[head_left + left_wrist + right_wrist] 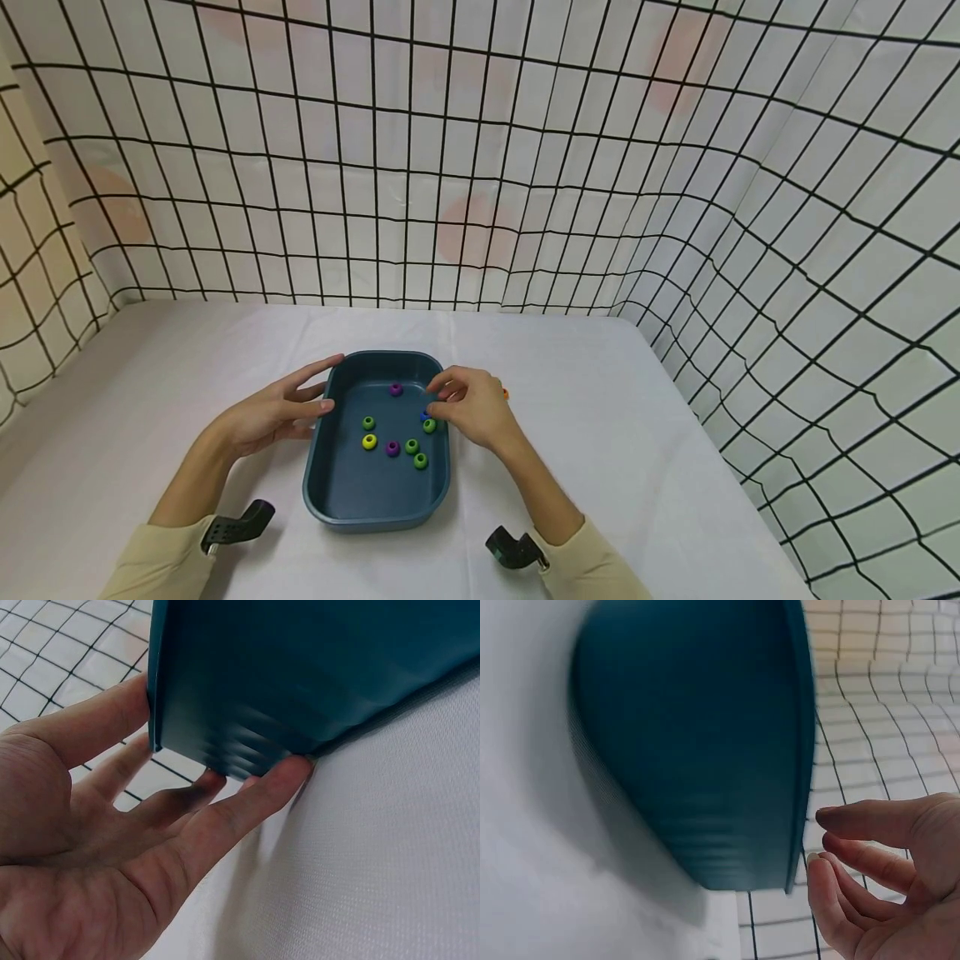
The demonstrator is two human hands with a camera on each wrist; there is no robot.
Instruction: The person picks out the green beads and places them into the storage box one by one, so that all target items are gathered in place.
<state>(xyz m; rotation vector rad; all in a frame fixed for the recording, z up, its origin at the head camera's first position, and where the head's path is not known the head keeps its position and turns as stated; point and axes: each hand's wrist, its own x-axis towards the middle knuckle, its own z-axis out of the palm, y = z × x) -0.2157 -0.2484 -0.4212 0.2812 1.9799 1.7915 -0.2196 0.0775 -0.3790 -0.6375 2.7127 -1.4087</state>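
Observation:
A blue-grey rectangular tray (375,500) holds several small beads: purple beads (396,389), a yellow bead (370,442), green beads (412,447) and a blue bead (424,415). My left hand (273,412) touches the tray's left side, its fingers spread and nearly straight. In the left wrist view, fingertips (289,772) lie against the tray wall low down by the cloth. Across the right rim reaches my right hand (472,404), thumb tip just over the blue bead. The right wrist view shows its fingers (855,859) loosely bent, a gap between them and no bead there.
An orange bead (506,393) peeks out beside my right hand, partly hidden by it. White cloth (600,433) covers the table. Black netting (405,208) stands along the back and both sides. A black wrist camera mount (513,547) sticks out from each sleeve.

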